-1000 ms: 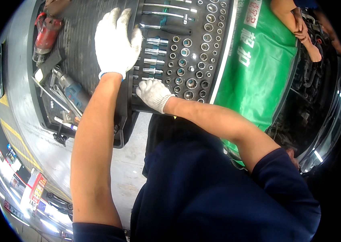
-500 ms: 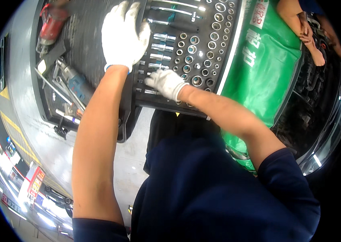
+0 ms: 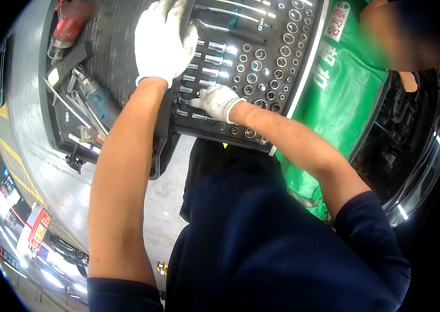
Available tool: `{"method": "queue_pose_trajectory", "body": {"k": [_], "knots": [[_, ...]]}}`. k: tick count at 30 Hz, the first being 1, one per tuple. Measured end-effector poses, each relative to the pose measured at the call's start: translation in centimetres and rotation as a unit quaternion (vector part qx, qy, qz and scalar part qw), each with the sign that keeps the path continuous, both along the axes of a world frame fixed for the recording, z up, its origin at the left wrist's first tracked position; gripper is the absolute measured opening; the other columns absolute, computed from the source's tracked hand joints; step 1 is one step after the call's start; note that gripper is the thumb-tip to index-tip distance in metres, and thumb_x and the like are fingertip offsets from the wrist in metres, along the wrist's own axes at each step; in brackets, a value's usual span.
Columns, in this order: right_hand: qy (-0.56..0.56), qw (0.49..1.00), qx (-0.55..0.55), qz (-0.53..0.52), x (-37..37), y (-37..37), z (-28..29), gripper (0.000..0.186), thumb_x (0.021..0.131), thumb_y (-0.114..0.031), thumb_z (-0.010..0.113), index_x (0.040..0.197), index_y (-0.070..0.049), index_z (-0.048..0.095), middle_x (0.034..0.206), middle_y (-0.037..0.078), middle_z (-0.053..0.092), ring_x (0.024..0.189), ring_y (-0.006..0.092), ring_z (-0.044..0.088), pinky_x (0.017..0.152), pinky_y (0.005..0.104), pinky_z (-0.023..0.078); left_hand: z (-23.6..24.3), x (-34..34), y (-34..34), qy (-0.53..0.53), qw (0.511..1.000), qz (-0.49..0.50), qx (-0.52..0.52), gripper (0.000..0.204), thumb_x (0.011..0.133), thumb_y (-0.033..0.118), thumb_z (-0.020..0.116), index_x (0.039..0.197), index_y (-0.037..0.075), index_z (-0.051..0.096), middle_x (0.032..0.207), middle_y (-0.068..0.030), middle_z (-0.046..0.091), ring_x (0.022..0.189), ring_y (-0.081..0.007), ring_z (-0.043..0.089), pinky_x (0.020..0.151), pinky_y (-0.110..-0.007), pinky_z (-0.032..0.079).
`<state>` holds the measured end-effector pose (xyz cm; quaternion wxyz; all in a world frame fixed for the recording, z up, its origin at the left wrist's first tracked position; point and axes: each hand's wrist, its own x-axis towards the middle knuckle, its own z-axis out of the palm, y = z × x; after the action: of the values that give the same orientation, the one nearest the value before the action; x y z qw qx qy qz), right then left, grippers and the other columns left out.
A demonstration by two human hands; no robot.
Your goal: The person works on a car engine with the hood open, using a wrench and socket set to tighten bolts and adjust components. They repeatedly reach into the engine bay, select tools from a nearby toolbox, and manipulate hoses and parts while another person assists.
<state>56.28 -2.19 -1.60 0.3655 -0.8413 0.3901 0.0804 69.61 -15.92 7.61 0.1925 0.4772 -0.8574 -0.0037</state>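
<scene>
My left hand [image 3: 161,47], in a white knit glove, lies over the edge of the dark tool cart top [image 3: 118,41]. Its fingers are stretched out, with nothing visible in them. My right hand [image 3: 220,103], gloved the same way, reaches over the near left part of a black socket tray [image 3: 214,136] in the drawer. Its fingers are bent together, the tips beside a small chrome socket [image 3: 184,101]; what they grip is hidden. Rows of long sockets [image 3: 218,60] lie just beyond this hand, and round sockets [image 3: 256,66] stand upright to its right.
A ratchet [image 3: 243,34] lies farther back in the tray. A red power tool [image 3: 71,23], a blue-grey power tool [image 3: 100,101] and loose wrenches sit on the cart's left side. A green cover [image 3: 329,104] drapes the car at right; another person's blurred arm [image 3: 404,39] is above it.
The drawer with the socket tray has slid a little to the right, out from under the cart top. My right hand stays among the sockets. The other person's arm has come farther in.
</scene>
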Motion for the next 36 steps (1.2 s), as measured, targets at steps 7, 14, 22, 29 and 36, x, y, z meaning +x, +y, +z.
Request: {"method": "queue_pose_trajectory", "body": {"k": [7,14,22,29,36], "knots": [[0.041,0.997,-0.063,0.017,2.0,0.6,-0.3,0.025,0.100,-0.023,0.058,0.113,-0.018,0.079,0.119,0.015,0.071,0.112,0.0335,0.071,0.085,0.0479,0.058,-0.1,-0.2,-0.8,-0.009,1.000,-0.006,-0.013,0.054,0.094,0.023,0.073,0.144,0.009,0.061,0.145,-0.0236,0.060,0.135,-0.0434,0.054,0.117,-0.052,0.042],[-0.173,0.981,-0.049,-0.072,-2.6,5.0,-1.7,0.021,0.096,-0.021,0.062,0.114,-0.011,0.067,0.099,0.015,0.070,0.098,0.0374,0.071,0.083,0.0486,0.057,0.8,-1.1,-0.7,-0.025,1.000,0.003,0.016,0.054,0.094,0.019,0.071,0.145,0.006,0.060,0.150,-0.0247,0.057,0.139,-0.0451,0.052,0.119,-0.053,0.040],[-0.258,0.739,0.168,-0.599,-10.8,-4.8,3.3,0.047,0.102,-0.029,0.063,0.142,-0.006,0.056,0.115,0.015,0.070,0.101,0.0291,0.072,0.095,0.0398,0.056,1.4,-0.8,-0.3,-0.032,0.999,0.016,0.030,0.054,0.093,0.017,0.072,0.145,0.004,0.060,0.151,-0.0245,0.056,0.140,-0.0442,0.051,0.119,-0.053,0.039],[0.050,0.899,-0.153,-0.408,-17.1,-20.7,1.3,0.029,0.098,-0.021,0.058,0.120,-0.009,0.073,0.127,0.026,0.069,0.118,0.0412,0.069,0.100,0.0503,0.056,1.6,-1.2,-0.5,-0.032,0.998,0.016,0.052,0.058,0.092,0.015,0.070,0.148,0.004,0.058,0.153,-0.0246,0.054,0.142,-0.0437,0.049,0.121,-0.053,0.037],[0.117,0.886,-0.074,-0.442,-14.5,-24.9,-1.9,0.034,0.097,-0.018,0.062,0.123,0.000,0.075,0.133,0.028,0.068,0.115,0.0404,0.073,0.095,0.0459,0.060,2.8,-2.2,-0.7,-0.044,0.996,0.020,0.073,0.055,0.092,0.016,0.069,0.144,-0.001,0.061,0.150,-0.0298,0.054,0.139,-0.0469,0.051,0.121,-0.052,0.038]]}}
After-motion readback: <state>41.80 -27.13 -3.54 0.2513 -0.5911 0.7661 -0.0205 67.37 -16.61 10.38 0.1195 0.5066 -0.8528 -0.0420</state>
